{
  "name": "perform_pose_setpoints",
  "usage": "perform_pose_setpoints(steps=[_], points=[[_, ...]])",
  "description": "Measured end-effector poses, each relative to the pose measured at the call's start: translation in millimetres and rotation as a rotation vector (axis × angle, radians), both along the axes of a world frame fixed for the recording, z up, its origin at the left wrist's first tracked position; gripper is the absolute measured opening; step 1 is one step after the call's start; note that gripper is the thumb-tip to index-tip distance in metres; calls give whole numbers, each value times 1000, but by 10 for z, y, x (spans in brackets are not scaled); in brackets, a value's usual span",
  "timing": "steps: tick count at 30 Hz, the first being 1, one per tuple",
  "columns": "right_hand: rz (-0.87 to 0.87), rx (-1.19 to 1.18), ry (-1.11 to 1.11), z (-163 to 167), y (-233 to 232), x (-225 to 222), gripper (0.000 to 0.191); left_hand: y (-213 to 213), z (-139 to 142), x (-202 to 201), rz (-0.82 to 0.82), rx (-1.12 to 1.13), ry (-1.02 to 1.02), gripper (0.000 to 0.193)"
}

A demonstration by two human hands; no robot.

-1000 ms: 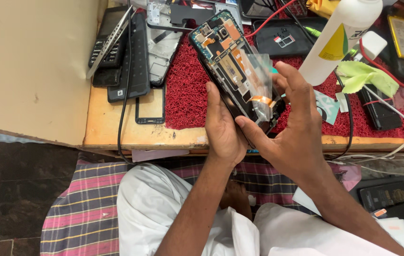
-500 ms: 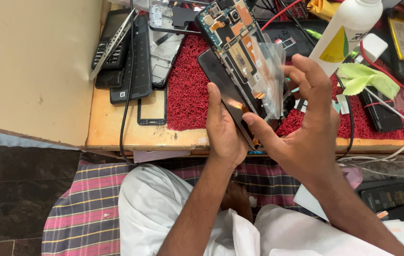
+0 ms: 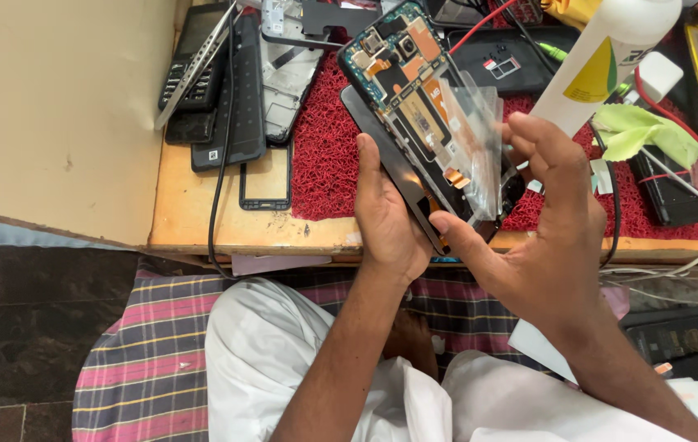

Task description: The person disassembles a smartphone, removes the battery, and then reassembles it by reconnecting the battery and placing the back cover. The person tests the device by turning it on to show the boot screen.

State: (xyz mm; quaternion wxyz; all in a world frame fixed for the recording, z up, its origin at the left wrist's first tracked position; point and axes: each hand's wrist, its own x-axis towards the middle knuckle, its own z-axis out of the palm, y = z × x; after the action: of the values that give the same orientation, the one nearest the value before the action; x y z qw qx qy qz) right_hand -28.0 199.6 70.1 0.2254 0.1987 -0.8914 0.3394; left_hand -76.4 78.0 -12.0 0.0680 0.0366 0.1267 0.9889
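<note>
Black, back-less smartphone [image 3: 414, 123] with exposed circuitry, tilted above the red mat [image 3: 324, 164] on the worktop [image 3: 201, 221]. Left hand [image 3: 386, 217] cradles its lower edge from beneath; right hand [image 3: 549, 237], fingers loosely spread, pinches the clear film [image 3: 476, 131] covering the phone's right side.
</note>
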Motion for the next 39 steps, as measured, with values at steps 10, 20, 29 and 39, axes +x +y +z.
perform_pose_setpoints(steps=[10, 20, 29, 39], points=[[-52, 154, 53, -43, 51, 23, 85, -6, -30, -23, 54, 65, -9, 64], [-8, -10, 12, -27, 52, 50, 80, 30, -344, 19, -53, 42, -37, 38], [40, -177, -31, 135, 81, 39, 77, 30, -111, -11, -7, 132, 33, 33], [177, -624, -335, 427, 485, 79, 68, -218, 252, -312, 164, -288, -88, 49]])
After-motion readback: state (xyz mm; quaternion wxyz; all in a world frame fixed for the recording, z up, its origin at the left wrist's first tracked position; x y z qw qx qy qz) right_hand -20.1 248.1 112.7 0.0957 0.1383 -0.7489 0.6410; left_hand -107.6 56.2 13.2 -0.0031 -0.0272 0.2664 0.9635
